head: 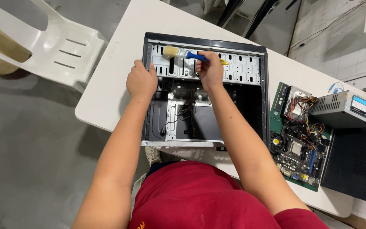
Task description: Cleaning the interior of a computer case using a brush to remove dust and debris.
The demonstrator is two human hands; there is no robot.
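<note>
Two bare hands worked a brush inside an opened computer case on a white table.

At far left stood a white moulded plastic chair (pixel 64 42) with slotted seat, beside the smooth, round-cornered table (pixel 106 93). The left hand (pixel 141 79) gripped the case's (pixel 250 106) left metal edge, fingers curled over the rim and pressed together. The case lay flat, a black-framed steel box with a perforated drive cage along its far side and loose dark cables (pixel 186 111) in its hollow. The right hand (pixel 210 68) pinched the blue plastic handle of the brush (pixel 182 53), whose pale bristles lay on the cage's upper left. Right of the case sat a green motherboard (pixel 299 148) with tangled coloured wires, then a grey boxy power supply (pixel 344 110) with a vented side.
</note>
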